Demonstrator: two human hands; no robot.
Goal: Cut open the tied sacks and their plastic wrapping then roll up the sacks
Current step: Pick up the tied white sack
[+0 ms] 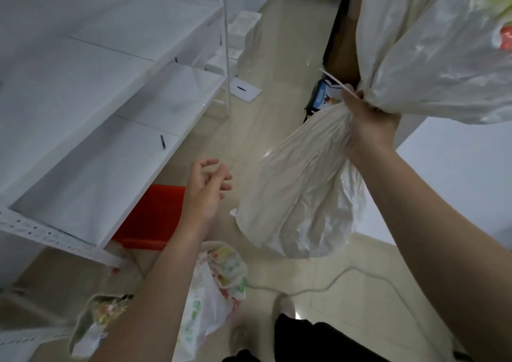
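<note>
One sack [302, 192] hangs below the right hand's [368, 123] grip.

Upper sack [443, 43] cropped at frame edge

Floor [277, 57]: glossy beige tile.
On it: red crate [151, 217] beside white shelf [91, 140]; printed bags [213, 292] near crate; white cable [318, 287].
</note>
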